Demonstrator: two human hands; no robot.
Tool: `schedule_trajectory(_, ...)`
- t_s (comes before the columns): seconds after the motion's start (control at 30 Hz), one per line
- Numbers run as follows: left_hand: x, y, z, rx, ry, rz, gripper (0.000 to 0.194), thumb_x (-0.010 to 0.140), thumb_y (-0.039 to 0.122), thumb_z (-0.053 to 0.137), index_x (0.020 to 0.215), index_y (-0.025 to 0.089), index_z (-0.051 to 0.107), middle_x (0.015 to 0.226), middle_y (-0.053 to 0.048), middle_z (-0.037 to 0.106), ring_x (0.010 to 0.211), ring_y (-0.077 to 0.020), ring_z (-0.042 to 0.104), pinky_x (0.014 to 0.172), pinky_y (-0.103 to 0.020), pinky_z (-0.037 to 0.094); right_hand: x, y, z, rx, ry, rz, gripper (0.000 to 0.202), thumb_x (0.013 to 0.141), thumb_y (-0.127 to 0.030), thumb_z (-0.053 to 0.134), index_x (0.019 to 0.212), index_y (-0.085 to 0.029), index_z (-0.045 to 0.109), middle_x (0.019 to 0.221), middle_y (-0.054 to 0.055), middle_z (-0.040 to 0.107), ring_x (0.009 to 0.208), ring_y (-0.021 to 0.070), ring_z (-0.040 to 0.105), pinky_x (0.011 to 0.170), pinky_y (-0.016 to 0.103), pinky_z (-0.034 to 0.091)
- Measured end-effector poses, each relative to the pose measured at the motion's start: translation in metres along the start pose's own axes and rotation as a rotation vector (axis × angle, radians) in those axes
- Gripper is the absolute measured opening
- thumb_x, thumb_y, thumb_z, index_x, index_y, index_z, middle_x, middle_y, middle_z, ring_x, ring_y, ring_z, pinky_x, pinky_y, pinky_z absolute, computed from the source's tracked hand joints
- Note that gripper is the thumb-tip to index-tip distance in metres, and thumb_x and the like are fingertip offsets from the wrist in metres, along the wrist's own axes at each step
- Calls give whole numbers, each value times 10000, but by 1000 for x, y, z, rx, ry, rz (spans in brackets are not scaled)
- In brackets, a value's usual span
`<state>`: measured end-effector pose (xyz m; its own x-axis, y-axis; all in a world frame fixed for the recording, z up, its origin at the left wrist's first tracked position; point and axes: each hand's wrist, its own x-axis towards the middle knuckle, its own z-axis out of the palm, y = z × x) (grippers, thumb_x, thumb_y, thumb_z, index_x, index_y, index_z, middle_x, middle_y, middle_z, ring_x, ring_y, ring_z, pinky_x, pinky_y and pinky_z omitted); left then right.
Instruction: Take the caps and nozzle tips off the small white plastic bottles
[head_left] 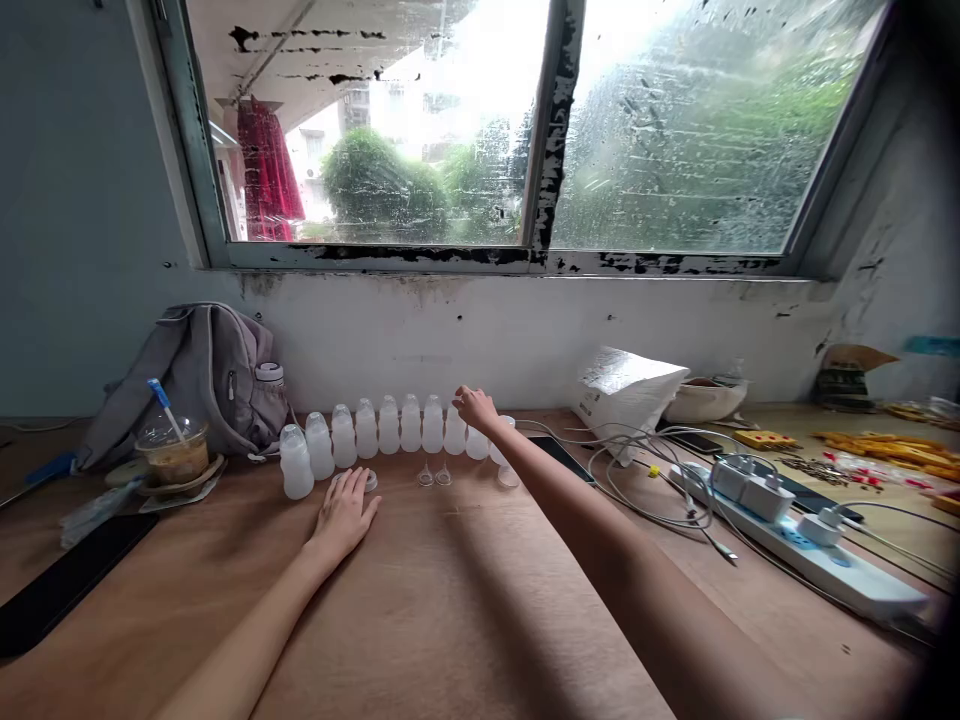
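Observation:
Several frosted white bottles with clear domed caps stand in a curved row on the wooden table, from the leftmost bottle [297, 468] to those partly behind my right forearm. My left hand [346, 508] lies on the tabletop in front of the row, fingers spread, its fingertips at a small white ring [370, 481]. Above a bottle [454, 432] right of the row's middle is my right hand [475, 407], fingers bent together; what they hold, if anything, is too small to tell. Two small clear ring-based pieces [426, 477] and a clear round piece [508, 477] rest in front of the bottles.
A grey backpack [202, 375], an iced drink cup [174, 455] and a black phone-like slab [71, 580] are at left. At right are a white bag [626, 390], tangled cables [637, 500] and a power strip [847, 570] with plugs. The window wall is behind.

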<state>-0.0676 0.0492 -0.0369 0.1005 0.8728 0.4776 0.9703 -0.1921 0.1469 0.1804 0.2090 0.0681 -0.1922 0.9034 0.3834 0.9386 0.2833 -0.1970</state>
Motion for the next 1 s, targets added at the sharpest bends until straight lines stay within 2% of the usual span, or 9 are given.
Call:
schedule_trajectory(0.13,0,0,2,6,-49,-38,441,794,396,399,1145,138,466,1226,-120,459,1159,-254,348,959,-405,262,-4,2,-4,21,31,-30,280,815,-251,423,1079,-187,491,1028,104,570,991,245,439,741,325,327)
schedule_trajectory(0.27,-1,5,-4,-26,-17,23,275,775,352,448,961,175,548,1162,-105,492,1125,-254,376,925,-408,292,-22,-6,-7,65,129,-79,314,848,-221,346,1146,-174,432,1156,110,483,1061,228,382,807,316,297)
schedule_trajectory(0.33,-2,10,-9,-62,8,83,181,764,318,470,846,180,553,1117,-94,509,1089,-249,403,907,-406,306,-39,-10,0,90,142,-108,290,867,-205,286,1079,-165,480,1076,100,528,991,193,433,786,279,311)
schedule_trajectory(0.4,-3,16,-14,-121,23,159,122,768,282,469,802,184,533,1070,-79,524,1044,-232,436,886,-391,329,-61,-13,13,114,108,-127,248,856,-228,327,938,-156,549,917,83,580,838,169,494,712,248,338)
schedule_trajectory(0.53,-6,30,-19,-218,81,264,84,793,205,422,836,190,494,1072,-74,510,1000,-211,470,839,-357,375,-102,-10,46,198,4,-123,225,761,-351,508,837,-152,580,803,69,582,748,176,506,646,248,348)
schedule_trajectory(0.6,-8,36,-19,-232,122,295,96,798,176,409,860,193,481,1111,-79,492,1006,-213,470,828,-358,385,-112,-7,56,207,6,-131,169,741,-312,540,819,-170,588,835,59,576,796,180,500,672,251,346)
schedule_trajectory(0.77,-11,43,-18,-271,163,344,102,802,166,410,890,197,453,1062,-75,523,983,-210,486,808,-355,399,-120,-11,57,234,38,-161,126,789,-197,460,793,-168,583,890,65,557,858,165,480,727,253,336)
schedule_trajectory(0.9,-13,45,-21,-289,168,327,159,789,208,450,948,199,448,986,-64,545,919,-204,511,783,-346,411,-125,-12,58,237,4,-121,177,755,-282,520,898,-184,555,945,67,546,912,190,463,748,288,329)
schedule_trajectory(1.0,-14,46,-22,-287,159,319,216,788,248,462,1000,209,443,949,-57,550,892,-204,521,763,-341,421,-126,-11,61,232,-34,-78,183,734,-323,542,849,-184,567,893,65,556,892,208,470,727,311,334)
